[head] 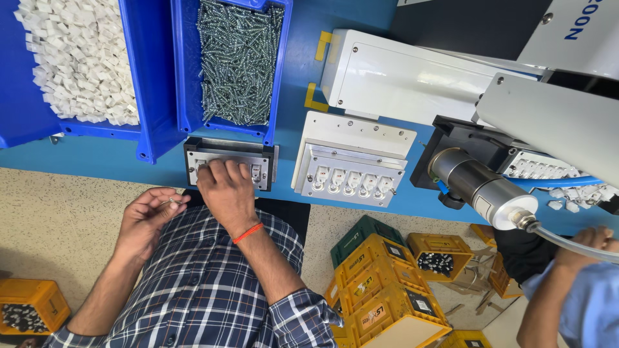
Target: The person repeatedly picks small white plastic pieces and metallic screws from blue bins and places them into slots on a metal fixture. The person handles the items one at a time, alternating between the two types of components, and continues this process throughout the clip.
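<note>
**Inspector:** Report the hands.

**Observer:** The right hand (224,187) lies palm-down on the small grey metal fixture plate (230,162) at the near edge of the blue bench (303,84), its fingertips pressing into the plate's row of white sockets. Whether it pinches anything, I cannot tell. The left hand (147,216) is held off the bench over the checked shirt, fingers curled around a few small metal screws (169,202).

**Inspector:** Surroundings?

**Observer:** Just behind the plate stands a blue plastic bin of loose steel screws (238,61); beside it, a second blue bin of small white plastic parts (80,58). To the other side sits a white fixture block (351,161) holding five white inserts. Yellow crates (380,283) stand on the floor. Another person's hand (590,241) shows near a steel cylinder with a hose (480,187).
</note>
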